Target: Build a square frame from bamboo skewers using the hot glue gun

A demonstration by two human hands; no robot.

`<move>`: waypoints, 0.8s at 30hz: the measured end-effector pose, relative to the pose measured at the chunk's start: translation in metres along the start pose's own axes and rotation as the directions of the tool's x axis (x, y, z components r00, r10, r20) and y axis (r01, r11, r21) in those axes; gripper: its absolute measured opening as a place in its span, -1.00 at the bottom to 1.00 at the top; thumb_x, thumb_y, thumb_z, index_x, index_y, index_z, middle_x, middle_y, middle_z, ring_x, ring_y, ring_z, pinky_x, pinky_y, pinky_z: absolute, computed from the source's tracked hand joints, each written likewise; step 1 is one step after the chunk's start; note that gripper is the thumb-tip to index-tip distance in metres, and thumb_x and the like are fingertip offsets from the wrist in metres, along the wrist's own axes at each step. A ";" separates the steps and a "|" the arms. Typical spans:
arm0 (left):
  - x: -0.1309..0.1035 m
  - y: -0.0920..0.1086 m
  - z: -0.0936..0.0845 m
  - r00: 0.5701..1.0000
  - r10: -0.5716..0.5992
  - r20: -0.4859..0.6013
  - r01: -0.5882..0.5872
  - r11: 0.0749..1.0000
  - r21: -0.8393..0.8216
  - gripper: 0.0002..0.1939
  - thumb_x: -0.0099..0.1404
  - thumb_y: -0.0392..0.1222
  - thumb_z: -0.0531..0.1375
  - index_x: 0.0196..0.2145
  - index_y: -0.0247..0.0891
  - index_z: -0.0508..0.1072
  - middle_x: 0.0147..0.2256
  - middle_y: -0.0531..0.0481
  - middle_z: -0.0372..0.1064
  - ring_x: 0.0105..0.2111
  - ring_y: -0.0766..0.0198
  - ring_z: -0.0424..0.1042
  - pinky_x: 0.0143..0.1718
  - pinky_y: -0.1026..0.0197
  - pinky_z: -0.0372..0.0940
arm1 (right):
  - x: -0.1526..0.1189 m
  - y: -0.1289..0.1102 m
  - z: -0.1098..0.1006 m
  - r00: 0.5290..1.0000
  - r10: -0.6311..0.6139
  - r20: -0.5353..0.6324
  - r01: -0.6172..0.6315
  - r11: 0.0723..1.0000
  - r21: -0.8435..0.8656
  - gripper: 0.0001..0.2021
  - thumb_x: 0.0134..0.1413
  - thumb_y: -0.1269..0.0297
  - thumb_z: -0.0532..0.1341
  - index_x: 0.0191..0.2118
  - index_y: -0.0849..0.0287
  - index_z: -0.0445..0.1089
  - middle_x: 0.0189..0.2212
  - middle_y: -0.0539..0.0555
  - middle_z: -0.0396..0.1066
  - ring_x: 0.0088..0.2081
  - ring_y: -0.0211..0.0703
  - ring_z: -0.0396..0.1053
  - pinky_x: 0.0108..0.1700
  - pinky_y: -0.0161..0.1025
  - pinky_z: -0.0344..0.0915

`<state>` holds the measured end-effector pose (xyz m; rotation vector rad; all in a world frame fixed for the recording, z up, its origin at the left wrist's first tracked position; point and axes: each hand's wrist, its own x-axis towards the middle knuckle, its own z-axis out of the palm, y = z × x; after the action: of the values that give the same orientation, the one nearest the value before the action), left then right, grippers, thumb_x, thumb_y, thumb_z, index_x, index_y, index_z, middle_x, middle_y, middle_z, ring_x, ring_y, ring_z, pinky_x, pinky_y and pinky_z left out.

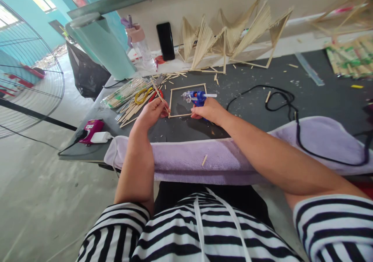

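**Left hand [151, 112] pinches a wooden stick [155, 87] as right hand [211, 109] grips a glue gun [198, 97]**

Seated before a dark table [186, 130], a person in a striped top [175, 234] works over a four-sided stick frame [170, 102], which lies on the tabletop. Clock directions are read from the frame's middle.

The blue glue gun is above the frame's two o'clock side, its long axis running nine to three: the nozzle points to nine, and a clear glue stick [211, 95] juts from the back toward three. The right fingers are wrapped around its handle, fingertips by the frame's near side; whether they press on it cannot be told.

The left thumb and fingers are closed narrowly on the wooden stick at the frame's seven o'clock corner, its long axis slanting from eleven down to five.

Loose sticks [132, 113] and yellow-handled scissors [142, 96] lie toward nine. A phone [166, 41] leans at eleven, fan-like stick structures [201, 44] stand between twelve and two, and a lilac towel [186, 155] spans the table edge at six.
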<state>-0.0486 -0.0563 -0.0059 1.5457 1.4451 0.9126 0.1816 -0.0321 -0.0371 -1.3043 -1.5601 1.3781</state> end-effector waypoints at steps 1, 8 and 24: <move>0.000 0.000 0.000 1.000 0.002 0.001 -0.002 1.000 0.001 -0.80 0.41 -0.18 0.04 -0.36 -0.25 0.36 -0.41 0.04 0.46 -0.46 0.41 0.47 -0.42 0.38 0.34 | 0.000 0.000 0.000 1.000 -0.004 0.000 0.004 1.000 0.003 -0.85 0.03 0.53 0.26 -0.46 0.18 0.34 -0.56 0.08 0.48 -0.41 -0.08 0.56 -0.32 -0.21 0.54; 0.000 -0.001 0.000 1.000 0.010 -0.005 -0.010 1.000 0.016 -0.79 0.41 -0.16 0.04 -0.36 -0.24 0.36 -0.41 0.04 0.46 -0.45 0.40 0.46 -0.40 0.37 0.35 | 0.002 0.001 0.000 1.000 -0.004 0.002 0.004 1.000 -0.005 -0.85 0.02 0.52 0.27 -0.48 0.18 0.35 -0.57 0.09 0.48 -0.41 -0.07 0.56 -0.30 -0.19 0.54; -0.001 0.002 0.001 1.000 0.008 0.002 -0.008 1.000 0.019 -0.80 0.40 -0.17 0.04 -0.36 -0.24 0.36 -0.41 0.04 0.46 -0.45 0.40 0.46 -0.39 0.36 0.35 | 0.003 0.002 -0.001 1.000 -0.011 0.007 0.011 1.000 -0.008 -0.85 0.02 0.51 0.27 -0.48 0.17 0.35 -0.58 0.06 0.48 -0.41 -0.09 0.55 -0.31 -0.22 0.54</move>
<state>-0.0475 -0.0577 -0.0044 1.5668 1.4511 0.9042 0.1823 -0.0292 -0.0395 -1.2956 -1.5769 1.3720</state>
